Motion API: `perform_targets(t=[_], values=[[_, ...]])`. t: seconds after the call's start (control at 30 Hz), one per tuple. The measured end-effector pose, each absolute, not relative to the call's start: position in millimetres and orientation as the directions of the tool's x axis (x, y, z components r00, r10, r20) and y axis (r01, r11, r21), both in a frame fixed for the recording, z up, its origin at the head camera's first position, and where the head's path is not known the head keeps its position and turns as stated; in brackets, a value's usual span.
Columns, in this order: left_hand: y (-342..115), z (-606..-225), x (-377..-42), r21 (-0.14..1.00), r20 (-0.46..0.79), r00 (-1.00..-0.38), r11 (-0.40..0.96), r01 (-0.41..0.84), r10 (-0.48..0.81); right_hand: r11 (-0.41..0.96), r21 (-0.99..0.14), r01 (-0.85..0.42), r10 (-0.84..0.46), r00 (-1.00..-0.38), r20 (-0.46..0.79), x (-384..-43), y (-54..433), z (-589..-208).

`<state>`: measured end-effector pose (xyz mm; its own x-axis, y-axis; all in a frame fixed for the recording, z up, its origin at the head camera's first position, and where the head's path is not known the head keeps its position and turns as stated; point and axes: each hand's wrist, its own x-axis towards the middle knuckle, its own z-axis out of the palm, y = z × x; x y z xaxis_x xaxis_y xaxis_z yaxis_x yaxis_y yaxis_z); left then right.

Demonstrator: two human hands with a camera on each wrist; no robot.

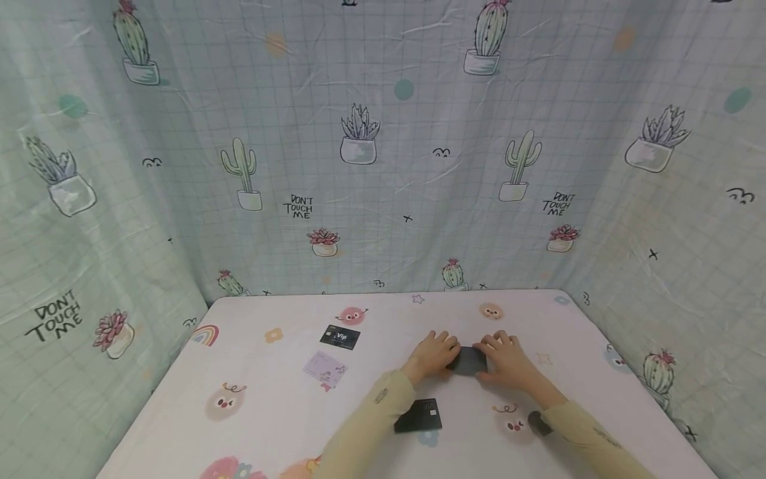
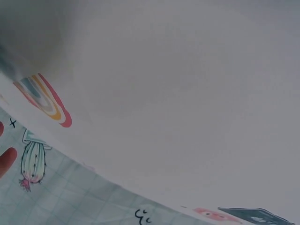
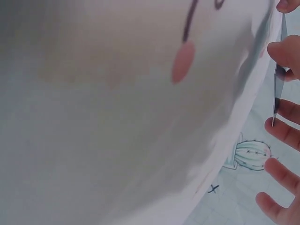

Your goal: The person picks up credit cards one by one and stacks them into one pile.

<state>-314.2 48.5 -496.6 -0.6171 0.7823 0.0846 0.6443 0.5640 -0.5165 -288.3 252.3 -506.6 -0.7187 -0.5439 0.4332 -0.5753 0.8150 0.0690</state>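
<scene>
Both hands hold a dark grey card [image 1: 469, 361] between them over the right half of the table. The left hand [image 1: 432, 354] pinches its left end, and the right hand [image 1: 509, 362] grips its right end. Seen nearly edge-on in the right wrist view, the card [image 3: 278, 89] sits between the thumb and fingers of the right hand [image 3: 287, 117], whose other fingers spread away from it. Only fingertips of the left hand [image 2: 6, 159] show in the left wrist view; the held card is out of that frame.
A black VIP card [image 1: 340, 336] and a lilac card [image 1: 326, 368] lie left of the hands. Another black card [image 1: 422, 416] lies nearer, partly covered by the left sleeve. A patterned curtain [image 1: 407, 179] surrounds the white printed table [image 1: 251, 359].
</scene>
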Motion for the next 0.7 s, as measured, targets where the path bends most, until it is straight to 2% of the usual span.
perform_targets(t=[0.2, 0.5, 0.7], values=[[45.3, -498.3, -311.0, -0.507, 0.107, -0.611, 0.571, 0.645, 0.785, 0.827, 0.094, -0.555, -0.542, -0.739, 0.401, -283.8, 248.8, -501.1], [42.1, -497.6, -306.5, -0.503, 0.134, -0.594, 0.570, 0.649, 0.794, 0.817, 0.114, -0.565, -0.547, -0.696, 0.465, -280.3, 247.1, -499.8], [38.6, -496.2, -303.6, -0.510, 0.156, -0.574, 0.563, 0.650, 0.804, 0.822, 0.136, -0.553, -0.544, -0.693, 0.473, -279.0, 245.7, -500.6]])
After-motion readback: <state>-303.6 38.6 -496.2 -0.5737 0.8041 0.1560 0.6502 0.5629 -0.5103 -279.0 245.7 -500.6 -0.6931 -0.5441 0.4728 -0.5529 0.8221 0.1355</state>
